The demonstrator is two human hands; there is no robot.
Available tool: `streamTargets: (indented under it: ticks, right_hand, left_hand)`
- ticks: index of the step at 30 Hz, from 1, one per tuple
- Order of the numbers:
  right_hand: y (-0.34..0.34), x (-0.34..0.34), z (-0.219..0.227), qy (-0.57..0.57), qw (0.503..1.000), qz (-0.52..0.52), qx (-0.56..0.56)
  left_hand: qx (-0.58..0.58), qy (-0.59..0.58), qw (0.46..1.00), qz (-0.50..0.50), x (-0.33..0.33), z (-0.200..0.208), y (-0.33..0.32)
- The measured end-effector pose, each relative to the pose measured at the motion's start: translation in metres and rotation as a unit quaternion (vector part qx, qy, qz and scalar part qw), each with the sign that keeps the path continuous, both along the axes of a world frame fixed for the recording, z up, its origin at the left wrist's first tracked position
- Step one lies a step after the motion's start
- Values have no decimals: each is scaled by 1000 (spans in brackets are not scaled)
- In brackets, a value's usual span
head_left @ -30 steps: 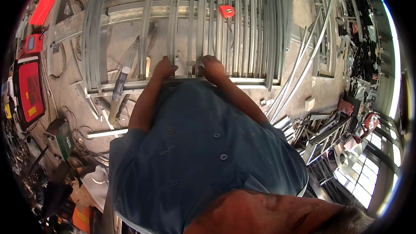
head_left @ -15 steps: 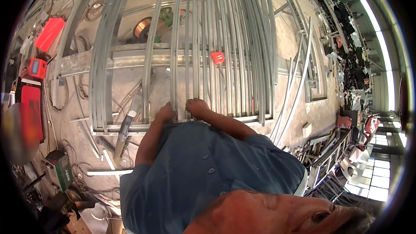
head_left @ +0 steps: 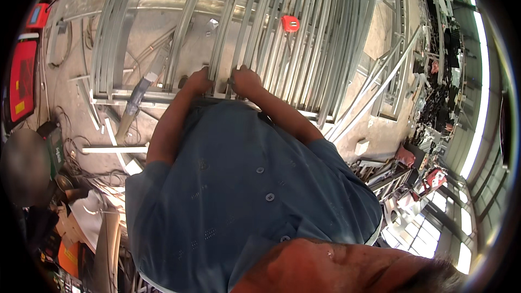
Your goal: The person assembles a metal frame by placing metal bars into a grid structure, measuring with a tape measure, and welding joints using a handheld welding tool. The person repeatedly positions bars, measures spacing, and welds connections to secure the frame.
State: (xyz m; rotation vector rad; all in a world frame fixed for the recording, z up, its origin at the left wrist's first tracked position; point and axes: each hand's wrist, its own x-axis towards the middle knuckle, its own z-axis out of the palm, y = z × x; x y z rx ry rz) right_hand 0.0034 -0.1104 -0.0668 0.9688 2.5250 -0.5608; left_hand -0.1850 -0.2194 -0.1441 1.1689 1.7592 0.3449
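Observation:
Long galvanized metal bars (head_left: pixel 223 27) lie side by side, pointing away from me across a metal frame (head_left: pixel 163 99). Near their close ends, my left hand (head_left: pixel 199 81) is closed at the left side of one bar. My right hand (head_left: pixel 247 82) is closed around the neighbouring bar just to the right, with its thumb on the inner side. A narrow gap separates the two hands. Some fingertips are hidden behind the hands and bars. Farther out, a red tape measure (head_left: pixel 290 23) rests on top of the bars.
A grey-handled tool (head_left: pixel 135 100) leans on the frame at left. Red machines (head_left: pixel 23 78) stand at far left, with cables (head_left: pixel 89 163) on the floor. Loose pale bars (head_left: pixel 374 87) slant off the frame's right side. Metal offcuts (head_left: pixel 374 171) are piled at lower right.
The view has swung so that the bars, tape measure and hands sit higher in the picture. Both hands stay at the near ends of the bars.

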Motion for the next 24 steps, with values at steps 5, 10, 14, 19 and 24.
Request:
streamTargets:
  ticks: [5, 10, 14, 19, 24]
  right_hand:
    - [-3, 3, -18, -40, 994, 90, 56]
    - [-11, -2, -23, -61, 986, 124, 90]
    - [0, -13, -7, -119, 978, 168, 38]
    - [3, -10, 7, -76, 981, 171, 54]
    - [10, -9, -12, -118, 975, 185, 40]
  left_hand:
    - [12, -11, 1000, 22, 0, 12, 3]
    - [11, -17, 1000, 22, -1, 12, 2]
    - [11, -15, 1000, 12, -2, 9, 2]
    - [32, -32, 999, 28, -3, -1, 1]
    - [33, -22, 999, 30, -2, 11, 0]
